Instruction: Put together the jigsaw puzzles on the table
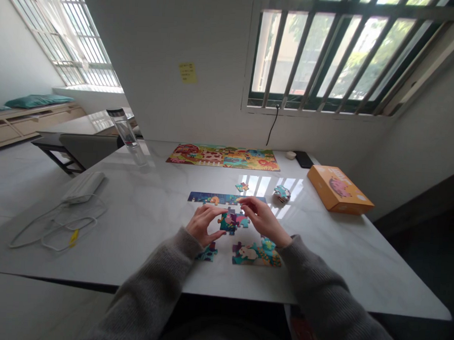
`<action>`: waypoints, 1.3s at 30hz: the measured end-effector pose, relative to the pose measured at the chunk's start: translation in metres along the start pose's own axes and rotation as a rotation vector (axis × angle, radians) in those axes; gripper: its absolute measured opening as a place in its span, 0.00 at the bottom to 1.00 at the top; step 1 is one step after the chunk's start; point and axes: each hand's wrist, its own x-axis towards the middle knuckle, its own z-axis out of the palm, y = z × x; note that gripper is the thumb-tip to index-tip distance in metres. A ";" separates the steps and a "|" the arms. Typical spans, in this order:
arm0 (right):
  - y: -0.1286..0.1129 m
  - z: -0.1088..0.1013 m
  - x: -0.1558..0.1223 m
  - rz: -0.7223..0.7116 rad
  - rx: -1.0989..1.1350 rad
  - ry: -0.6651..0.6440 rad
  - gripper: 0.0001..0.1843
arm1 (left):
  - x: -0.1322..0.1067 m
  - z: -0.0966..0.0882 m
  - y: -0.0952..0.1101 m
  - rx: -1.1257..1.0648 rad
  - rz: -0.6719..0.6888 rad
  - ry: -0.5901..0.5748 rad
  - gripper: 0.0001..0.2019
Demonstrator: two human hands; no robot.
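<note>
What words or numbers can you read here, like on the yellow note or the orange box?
The yellow sticky note: handwritten lines, too small to read.
The orange box: lettering on its top, too blurred to read.
The small yellow tag: nothing readable.
No word or number can be read clearly.

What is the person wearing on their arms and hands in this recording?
Both arms are covered by long sleeves of soft grey knit, the left sleeve and the right sleeve, reaching to the wrists. The left hand and the right hand are bare, with no gloves.
</note>
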 end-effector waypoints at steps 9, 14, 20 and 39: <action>0.001 -0.010 -0.006 -0.087 -0.234 0.019 0.10 | 0.001 -0.009 0.009 -0.146 -0.050 -0.147 0.14; 0.002 -0.007 -0.009 -0.190 -0.316 -0.024 0.12 | -0.018 -0.014 0.021 -0.195 -0.096 -0.267 0.16; 0.007 -0.010 -0.009 -0.197 -0.321 -0.001 0.11 | -0.036 -0.010 0.027 -0.062 -0.090 -0.337 0.14; -0.017 0.021 -0.086 -0.243 -0.547 -0.189 0.16 | -0.038 -0.008 0.033 -0.041 -0.144 -0.390 0.14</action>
